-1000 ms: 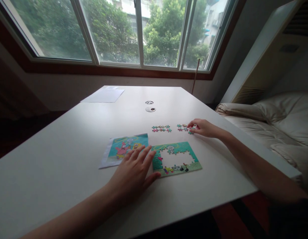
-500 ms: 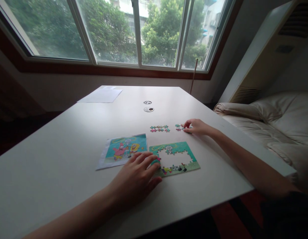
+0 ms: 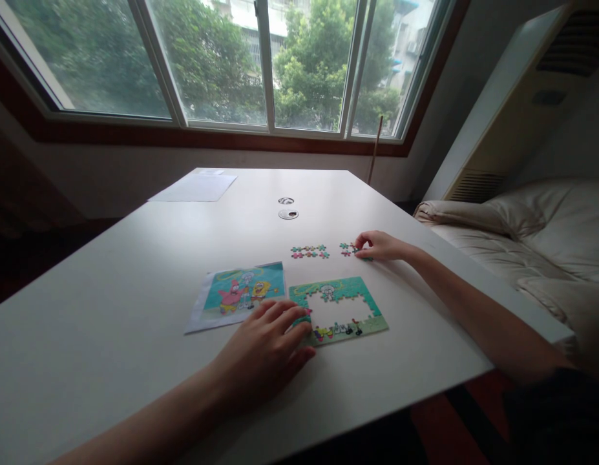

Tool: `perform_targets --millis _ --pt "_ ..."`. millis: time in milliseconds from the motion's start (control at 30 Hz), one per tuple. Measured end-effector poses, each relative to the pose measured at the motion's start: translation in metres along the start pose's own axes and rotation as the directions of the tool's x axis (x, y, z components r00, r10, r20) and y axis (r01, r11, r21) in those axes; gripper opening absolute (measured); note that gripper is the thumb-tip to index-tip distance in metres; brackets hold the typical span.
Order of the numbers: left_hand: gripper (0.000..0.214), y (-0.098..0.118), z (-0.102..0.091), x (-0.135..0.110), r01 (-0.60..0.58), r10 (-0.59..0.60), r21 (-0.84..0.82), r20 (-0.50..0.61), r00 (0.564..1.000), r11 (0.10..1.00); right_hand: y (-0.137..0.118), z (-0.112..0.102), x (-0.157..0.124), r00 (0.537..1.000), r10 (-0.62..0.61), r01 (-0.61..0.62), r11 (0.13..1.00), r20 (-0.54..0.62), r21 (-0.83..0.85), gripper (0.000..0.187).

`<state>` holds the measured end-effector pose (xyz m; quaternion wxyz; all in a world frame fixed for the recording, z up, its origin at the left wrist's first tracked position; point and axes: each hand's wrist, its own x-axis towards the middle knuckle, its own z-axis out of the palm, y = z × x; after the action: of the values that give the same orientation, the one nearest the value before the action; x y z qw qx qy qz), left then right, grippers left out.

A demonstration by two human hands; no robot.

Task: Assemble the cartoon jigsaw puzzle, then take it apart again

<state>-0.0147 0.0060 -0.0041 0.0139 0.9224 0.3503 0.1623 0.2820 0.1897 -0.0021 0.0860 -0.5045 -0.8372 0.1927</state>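
A partly filled jigsaw puzzle board (image 3: 371, 316) lies near the front of the white table (image 3: 134, 271), its middle still bare. My left hand (image 3: 265, 352) rests on the table with its fingers curled onto the board's left edge, holding nothing. A cartoon reference picture (image 3: 236, 294) lies just left of the board. Two small groups of loose puzzle pieces sit behind the board, one (image 3: 309, 251) in the middle and one (image 3: 347, 248) to its right. My right hand (image 3: 379, 246) pinches at the right group, its fingertips closed on a piece.
A white sheet of paper (image 3: 195, 187) lies at the far left of the table. Two round cable grommets (image 3: 288, 208) sit in the table's middle. A thin stick (image 3: 374, 148) leans by the window. A cream sofa (image 3: 536, 239) stands to the right, past the table's edge.
My left hand has curled its fingers and drawn back a little along the board's left edge. My right hand has slid slightly left over the right group of pieces.
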Motion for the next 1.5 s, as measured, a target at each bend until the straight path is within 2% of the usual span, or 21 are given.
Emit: perform_targets --millis 200,367,567,767,833,1067,1300,1500 --pt "0.019 0.0 -0.001 0.0 -0.005 0.005 -0.003 -0.011 1.0 1.0 -0.004 0.001 -0.003 0.991 -0.123 0.125 0.99 -0.045 0.058 0.034" --pt "0.019 -0.001 -0.002 -0.001 -0.006 0.006 0.005 0.002 1.0 1.0 -0.018 -0.002 -0.014 0.987 -0.163 0.16 0.967 -0.001 0.198 0.028" --pt "0.019 -0.001 -0.002 -0.001 0.001 -0.001 0.009 0.012 1.0 1.0 -0.033 0.008 -0.023 0.995 -0.093 0.069 0.829 0.017 0.555 0.028" --pt "0.02 -0.001 -0.002 -0.001 -0.002 0.002 0.011 0.01 1.0 1.0 -0.049 0.019 -0.027 0.997 -0.011 -0.048 0.716 0.08 0.696 0.028" --pt "0.02 -0.001 -0.002 -0.001 -0.002 0.002 0.007 0.02 1.0 1.0 -0.053 0.019 -0.029 0.994 -0.028 -0.058 0.711 0.11 0.701 0.03" --pt "0.026 0.003 -0.002 -0.003 -0.014 0.015 -0.013 0.094 0.995 1.0 -0.074 0.018 -0.043 0.971 -0.161 0.024 0.806 0.179 0.592 0.029" --pt "0.045 0.009 0.002 -0.01 -0.014 0.005 0.046 0.183 0.983 0.999 -0.098 0.026 -0.059 0.888 -0.358 0.185 0.854 0.29 0.487 0.028" --pt "0.044 0.007 0.004 -0.013 -0.009 -0.004 0.06 0.217 0.976 0.998 -0.104 0.03 -0.061 0.899 -0.351 0.249 0.901 0.261 0.355 0.025"
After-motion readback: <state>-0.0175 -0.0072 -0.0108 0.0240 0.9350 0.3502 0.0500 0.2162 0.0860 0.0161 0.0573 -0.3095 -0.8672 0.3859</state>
